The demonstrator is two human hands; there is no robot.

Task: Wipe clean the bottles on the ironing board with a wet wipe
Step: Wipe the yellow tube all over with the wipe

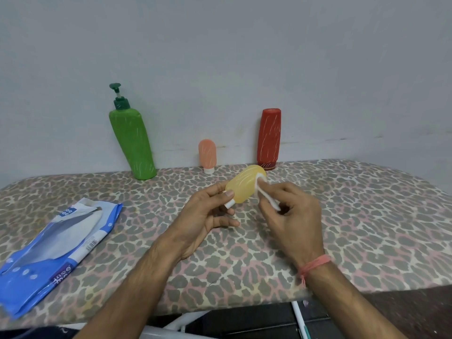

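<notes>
My left hand (208, 216) holds a small yellow bottle (244, 184) by its white cap end, tilted above the ironing board (354, 216). My right hand (293, 214) pinches a white wet wipe (265, 192) and presses it against the bottle's right side. At the back, against the wall, stand a tall green pump bottle (132, 143), a small peach bottle (207, 155) on its white cap and a red bottle (269, 138) on its cap. White streaks mark all the bottles.
A blue and white wet-wipe pack (56, 250) lies flat on the board's left side. The board has a leopard-print cover; its near edge runs below my forearms, with white frame legs (299, 316) underneath. A grey wall closes the far side.
</notes>
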